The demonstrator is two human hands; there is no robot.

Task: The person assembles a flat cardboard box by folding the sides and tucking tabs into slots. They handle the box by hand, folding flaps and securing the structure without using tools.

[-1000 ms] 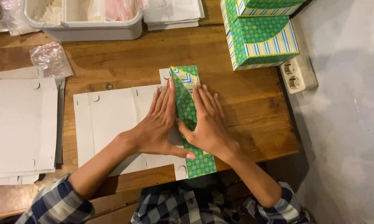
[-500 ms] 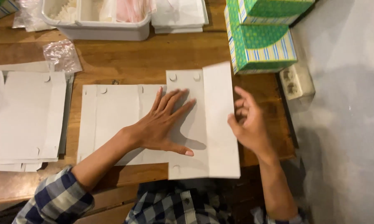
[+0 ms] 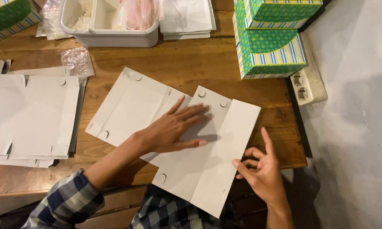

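Observation:
A flat white cardboard box blank [image 3: 225, 157] lies unfolded and turned at an angle on the wooden table [image 3: 178, 63], its plain side up. My left hand [image 3: 176, 127] lies flat on its middle panel, fingers spread and pointing right. By the blank's right edge, my right hand [image 3: 259, 169] hovers with its fingers loosely curled; I cannot tell whether the fingertips touch the card.
A stack of white blanks [image 3: 30, 114] lies at the left, with a crumpled plastic bag [image 3: 76, 61] above it. At the back stands a white tub [image 3: 110, 25]. Finished green patterned boxes [image 3: 271, 42] are piled at the back right, beside a wall socket strip [image 3: 305, 85].
A second ago both hands pressed a folded green strip. The blank has since been opened flat, white side up, and rotated at an angle. My right hand has slid down off its right edge.

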